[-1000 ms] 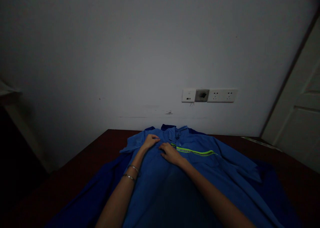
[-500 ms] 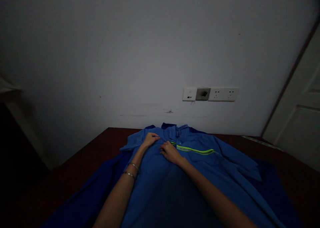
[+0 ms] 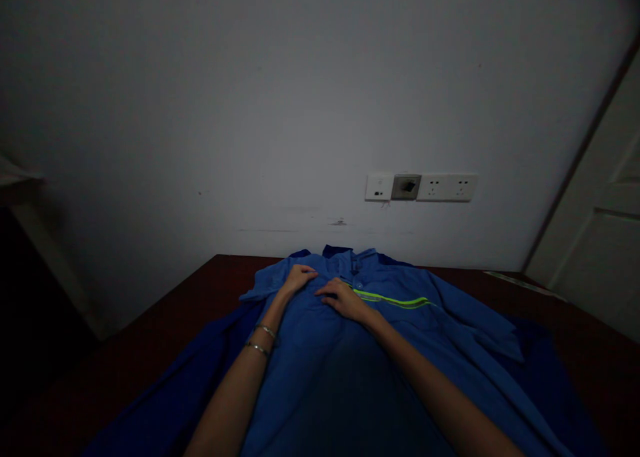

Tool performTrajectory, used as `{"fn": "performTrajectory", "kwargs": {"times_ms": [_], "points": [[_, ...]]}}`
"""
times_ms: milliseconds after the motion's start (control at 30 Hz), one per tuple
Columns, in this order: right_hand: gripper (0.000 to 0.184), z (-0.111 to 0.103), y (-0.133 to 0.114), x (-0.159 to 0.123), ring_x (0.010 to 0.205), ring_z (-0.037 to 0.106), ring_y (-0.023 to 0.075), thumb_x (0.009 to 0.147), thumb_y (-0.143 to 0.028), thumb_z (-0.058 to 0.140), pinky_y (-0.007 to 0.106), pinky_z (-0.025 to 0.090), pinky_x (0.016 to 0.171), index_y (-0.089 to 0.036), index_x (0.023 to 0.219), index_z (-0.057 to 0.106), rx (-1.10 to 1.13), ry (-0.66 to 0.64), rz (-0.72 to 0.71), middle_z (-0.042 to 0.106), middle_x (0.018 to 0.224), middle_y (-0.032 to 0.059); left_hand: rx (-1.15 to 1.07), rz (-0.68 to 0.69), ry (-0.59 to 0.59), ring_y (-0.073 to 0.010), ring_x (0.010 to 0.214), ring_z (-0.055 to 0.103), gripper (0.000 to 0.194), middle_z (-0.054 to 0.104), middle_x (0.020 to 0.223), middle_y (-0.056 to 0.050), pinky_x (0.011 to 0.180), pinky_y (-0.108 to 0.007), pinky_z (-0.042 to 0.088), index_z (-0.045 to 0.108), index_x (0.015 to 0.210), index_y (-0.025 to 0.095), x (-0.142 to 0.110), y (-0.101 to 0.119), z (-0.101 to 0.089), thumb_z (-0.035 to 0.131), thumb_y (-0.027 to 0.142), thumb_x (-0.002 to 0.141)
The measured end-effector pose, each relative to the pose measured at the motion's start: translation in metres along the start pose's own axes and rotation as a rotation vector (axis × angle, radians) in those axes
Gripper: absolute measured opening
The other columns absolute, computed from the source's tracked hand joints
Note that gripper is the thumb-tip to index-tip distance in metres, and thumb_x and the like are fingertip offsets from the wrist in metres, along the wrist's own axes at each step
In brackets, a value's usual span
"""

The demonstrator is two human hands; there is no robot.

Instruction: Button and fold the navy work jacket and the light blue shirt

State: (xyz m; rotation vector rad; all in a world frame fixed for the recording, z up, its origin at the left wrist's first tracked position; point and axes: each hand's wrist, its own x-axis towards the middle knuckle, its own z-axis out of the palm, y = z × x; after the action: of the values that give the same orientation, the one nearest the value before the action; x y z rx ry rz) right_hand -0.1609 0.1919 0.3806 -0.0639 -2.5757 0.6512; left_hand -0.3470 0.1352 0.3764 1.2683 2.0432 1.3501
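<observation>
A light blue work shirt (image 3: 320,357) with a bright yellow-green chest stripe (image 3: 393,301) lies spread out, collar toward the wall. Under it lies a darker blue garment (image 3: 200,370), showing at both sides and behind the collar. On the upper left chest, my left hand (image 3: 299,278) has its fingers drawn together on the fabric, seemingly pinching it. Just to its right, near the front placket, my right hand (image 3: 343,298) rests on the shirt with thumb and fingers apart. Two bracelets (image 3: 263,339) circle my left wrist.
The garments lie on a dark reddish-brown table (image 3: 220,280) against a pale wall (image 3: 280,123). Sockets (image 3: 446,188) are set in the wall above it. A white door (image 3: 605,243) stands at the right, and a thin strip (image 3: 525,285) lies near the table's back right edge.
My right hand has shifted slightly and its fingers have spread, reaching a little left. The left hand has moved only slightly left. The garments lie as before.
</observation>
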Motion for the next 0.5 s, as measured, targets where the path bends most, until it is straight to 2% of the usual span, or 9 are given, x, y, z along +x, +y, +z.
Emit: {"fn": "performTrajectory", "kwargs": {"times_ms": [100,200,367,500], "points": [[0.024,0.0017,0.0050,0.0001,0.096,0.051,0.0180,0.076,-0.017,0.059,0.030,0.039,0.086,-0.022,0.098,0.067,-0.027,-0.029,-0.008,0.065,0.094,0.0046,-0.008,-0.016,0.000,-0.0108,0.056,0.052,0.027,0.066,0.068,-0.003,0.051,-0.020,0.038,0.069,0.082,0.009,-0.0013,-0.0003,0.0005,0.061,0.029,0.066],[0.022,0.0040,0.0066,0.0001,0.092,0.053,0.0175,0.074,-0.018,0.062,0.028,0.041,0.083,-0.019,0.095,0.068,-0.019,0.003,0.033,0.064,0.092,0.0066,-0.023,-0.034,0.003,-0.0104,0.053,0.051,0.026,0.065,0.067,-0.003,0.050,-0.020,0.038,0.069,0.083,0.009,-0.0018,-0.0014,0.0016,0.061,0.028,0.066],[0.018,0.0060,0.0033,0.0038,0.089,0.056,0.0176,0.071,-0.021,0.065,0.030,0.041,0.083,-0.019,0.089,0.068,0.084,0.145,0.135,0.066,0.091,0.0051,-0.037,-0.043,0.015,-0.0131,0.064,0.057,0.022,0.068,0.074,-0.004,0.061,-0.023,0.044,0.070,0.082,0.010,0.0006,-0.0054,0.0045,0.062,0.024,0.067],[0.021,0.0096,0.0009,0.0081,0.087,0.057,0.0168,0.071,-0.023,0.064,0.030,0.043,0.082,-0.020,0.092,0.068,0.184,0.187,0.187,0.066,0.093,0.0043,-0.031,-0.032,0.046,-0.0157,0.075,0.060,0.021,0.069,0.082,-0.006,0.070,-0.025,0.046,0.070,0.082,0.010,0.0022,-0.0079,0.0072,0.062,0.023,0.066]]}}
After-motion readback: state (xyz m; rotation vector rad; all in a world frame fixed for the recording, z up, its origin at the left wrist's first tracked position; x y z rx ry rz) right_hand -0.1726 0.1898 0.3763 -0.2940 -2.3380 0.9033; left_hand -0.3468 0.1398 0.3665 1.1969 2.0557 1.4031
